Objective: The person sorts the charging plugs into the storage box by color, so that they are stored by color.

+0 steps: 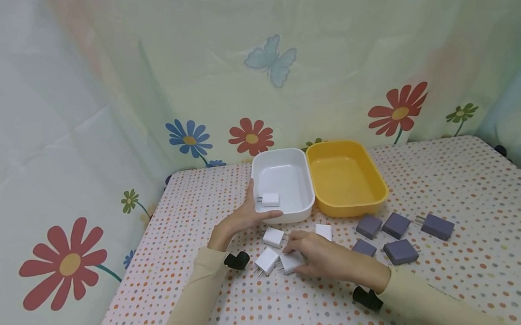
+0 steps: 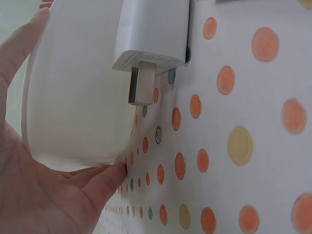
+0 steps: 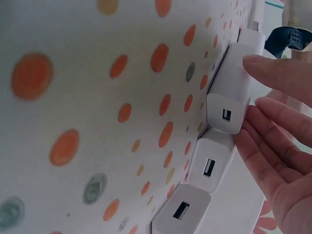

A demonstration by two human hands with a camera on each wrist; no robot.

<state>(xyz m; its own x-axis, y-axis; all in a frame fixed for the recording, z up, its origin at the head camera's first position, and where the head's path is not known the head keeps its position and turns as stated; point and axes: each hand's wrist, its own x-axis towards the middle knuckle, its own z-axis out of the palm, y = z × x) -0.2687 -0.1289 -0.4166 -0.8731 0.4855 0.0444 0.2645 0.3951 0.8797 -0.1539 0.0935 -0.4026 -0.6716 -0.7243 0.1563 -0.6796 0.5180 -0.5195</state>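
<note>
My left hand (image 1: pixel 241 214) holds the near left corner of the white bin (image 1: pixel 312 199), with fingers along its left side and thumb along its front rim. One white charger plug (image 1: pixel 271 200) lies inside the bin. In front of it, my right hand (image 1: pixel 319 254) pinches another white charger plug (image 1: pixel 292 262) between thumb and fingers, low at the tabletop. In the right wrist view, the USB port of that plug (image 3: pixel 226 109) faces the camera. More white plugs (image 1: pixel 266 260) lie close beside it, and one (image 2: pixel 151 34) shows large in the left wrist view.
A yellow bin (image 1: pixel 350 209) stands against the white bin's right side. Several purple-grey charger plugs (image 1: pixel 400 251) lie scattered in front and to the right of it. The table has a dotted cloth (image 1: pixel 476 211), and a flowered curtain (image 1: pixel 326 72) hangs behind.
</note>
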